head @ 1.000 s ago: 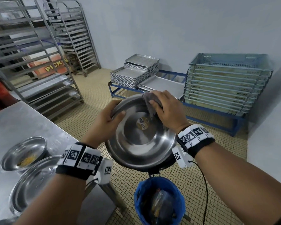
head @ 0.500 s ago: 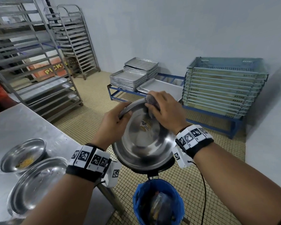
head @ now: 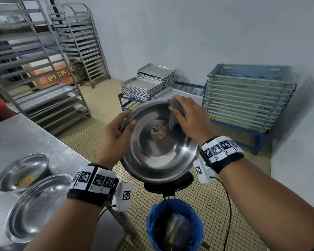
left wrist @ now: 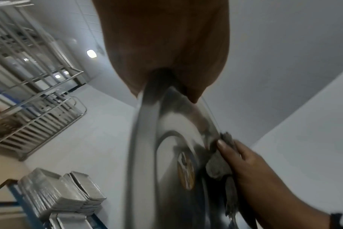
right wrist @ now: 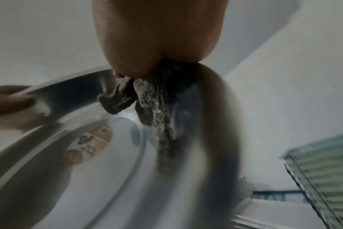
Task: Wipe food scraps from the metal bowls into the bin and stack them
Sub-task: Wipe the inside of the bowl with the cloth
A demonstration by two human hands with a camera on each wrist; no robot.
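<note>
I hold a large metal bowl [head: 159, 151] tilted towards me above the blue-lined bin [head: 174, 225]. My left hand [head: 116, 134] grips its left rim, thumb inside [left wrist: 157, 93]. My right hand [head: 188, 120] presses a grey cloth [head: 174, 113] against the bowl's upper inner wall; the same cloth [right wrist: 147, 102] hangs from my fingers in the right wrist view. A round sticker [head: 158, 132] sits at the bowl's bottom. Two more metal bowls rest on the steel table [head: 25, 134]: one with yellow scraps [head: 24, 171], one shiny and shallow [head: 38, 205].
A black round stool [head: 169, 183] stands under the held bowl. Tall tray racks [head: 36, 69] line the left. Stacked metal trays [head: 147, 84] and stacked plastic crates [head: 246, 95] sit on a low blue frame by the far wall.
The bowl has tipped up steeper and risen slightly. My right hand with the cloth has slid up along the bowl's upper right wall near the rim. My left grip is unchanged.
</note>
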